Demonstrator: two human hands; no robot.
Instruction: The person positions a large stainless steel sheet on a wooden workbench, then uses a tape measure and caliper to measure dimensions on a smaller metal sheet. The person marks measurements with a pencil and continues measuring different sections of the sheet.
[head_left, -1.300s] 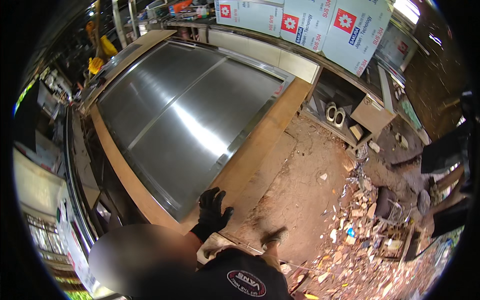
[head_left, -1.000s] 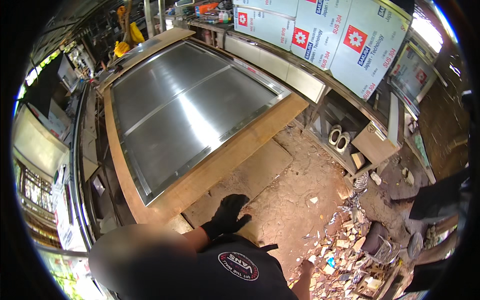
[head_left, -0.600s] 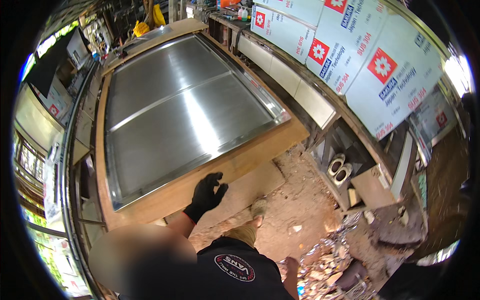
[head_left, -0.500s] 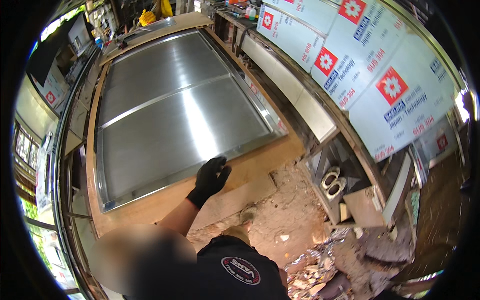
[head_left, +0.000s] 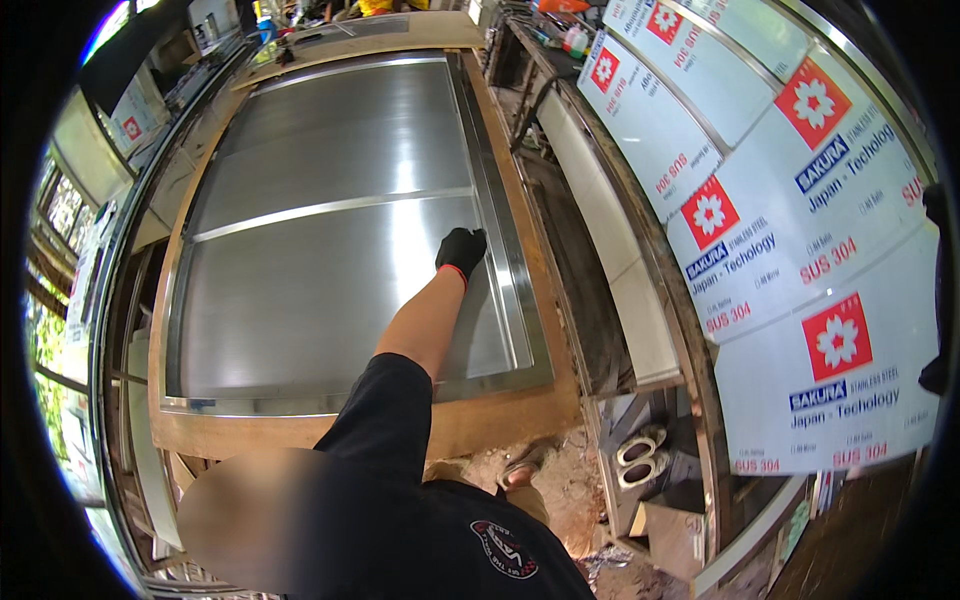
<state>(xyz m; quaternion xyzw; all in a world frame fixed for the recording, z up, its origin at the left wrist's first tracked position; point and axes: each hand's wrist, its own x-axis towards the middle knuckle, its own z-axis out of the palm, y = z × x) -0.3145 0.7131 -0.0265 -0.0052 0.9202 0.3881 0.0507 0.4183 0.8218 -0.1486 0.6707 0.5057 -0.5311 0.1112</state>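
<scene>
From my distant seat I am looking down on a metal panel point(head_left: 300, 310), which is lying flat on a wooden board point(head_left: 340, 433). I am judging it heavy and awkward for one person, stiff along its frame and crossbar point(head_left: 335, 207), yet likely to flex across the thin face. The brushed surface is looking slick and easy to scratch, so I would be taking hold at the frame, on both long sides. The wood is showing along the panel's near edge and long sides, leaving little room for fingers underneath.

To the right of the panel, film-covered sheets point(head_left: 790, 250) are leaning in a broad bank, and a row of pale boards point(head_left: 595, 200) is running between them and the panel, crowding that side. The dark sleeve point(head_left: 385, 420) is crossing the panel's near edge. Beyond its near right corner, a pair of shoes point(head_left: 645, 470) is sitting low.

Over the panel, beside the crossbar's right end, the gloved left hand point(head_left: 462, 248) is curling its fingers; I cannot tell whether they are pinching anything. The right hand is staying out of my sight.
</scene>
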